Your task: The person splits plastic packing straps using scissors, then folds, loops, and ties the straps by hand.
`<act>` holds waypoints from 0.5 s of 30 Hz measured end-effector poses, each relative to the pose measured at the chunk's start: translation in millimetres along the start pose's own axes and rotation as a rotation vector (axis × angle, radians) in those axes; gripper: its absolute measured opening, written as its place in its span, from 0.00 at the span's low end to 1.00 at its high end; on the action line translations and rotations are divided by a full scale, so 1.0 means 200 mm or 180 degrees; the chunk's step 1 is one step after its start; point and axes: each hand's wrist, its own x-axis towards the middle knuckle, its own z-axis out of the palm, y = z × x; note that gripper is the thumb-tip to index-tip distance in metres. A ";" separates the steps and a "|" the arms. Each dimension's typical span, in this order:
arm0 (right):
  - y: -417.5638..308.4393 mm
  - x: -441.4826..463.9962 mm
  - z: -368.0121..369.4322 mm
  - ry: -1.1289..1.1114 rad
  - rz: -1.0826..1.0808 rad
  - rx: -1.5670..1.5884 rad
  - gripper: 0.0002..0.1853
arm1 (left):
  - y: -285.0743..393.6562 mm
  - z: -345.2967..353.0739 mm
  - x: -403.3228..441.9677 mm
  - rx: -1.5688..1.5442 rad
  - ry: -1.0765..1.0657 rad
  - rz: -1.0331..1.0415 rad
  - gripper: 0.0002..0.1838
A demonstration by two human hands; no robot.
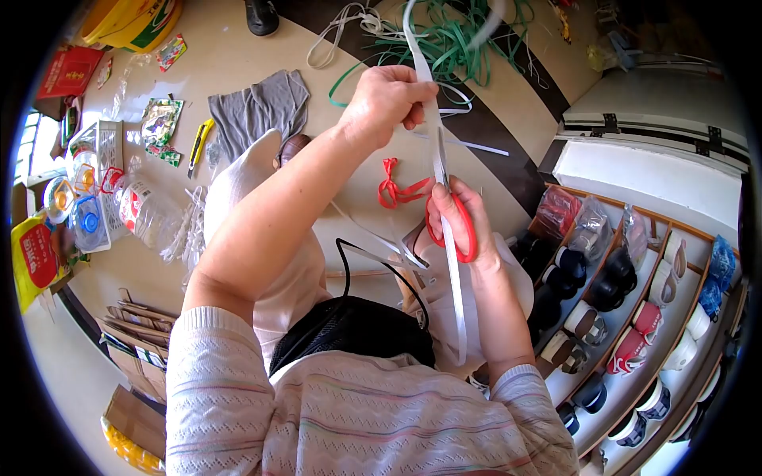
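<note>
My left hand (390,99) pinches a long white plastic strap (417,49) between thumb and fingers. The strap runs up past this hand and down across my lap. My right hand (462,216) is closed around the red handles of a pair of scissors (471,238). Their metal blades point up along the strap, just below my left hand; whether they are cutting into it I cannot tell. On the floor beyond my knees lies a knotted red ribbon (390,189). A black bag (349,333) rests on my lap.
A heap of green straps (456,40) and white cord (337,40) lies ahead. To the left are a grey cloth (262,109), a yellow utility knife (200,147) and plastic bottles (143,206). A shoe rack (635,317) stands close on the right.
</note>
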 end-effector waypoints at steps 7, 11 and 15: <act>0.02 0.03 -0.02 -0.0038 -0.0036 -0.0219 0.18 | 0.00 0.01 0.00 -0.0016 -0.0034 0.0071 0.07; 0.01 0.02 -0.03 0.0025 -0.0011 -0.0368 0.18 | 0.00 0.01 0.00 0.0016 0.0005 0.0119 0.07; 0.00 0.02 -0.02 0.0039 -0.0078 -0.0436 0.18 | 0.00 0.01 -0.01 -0.0016 0.0001 0.0145 0.07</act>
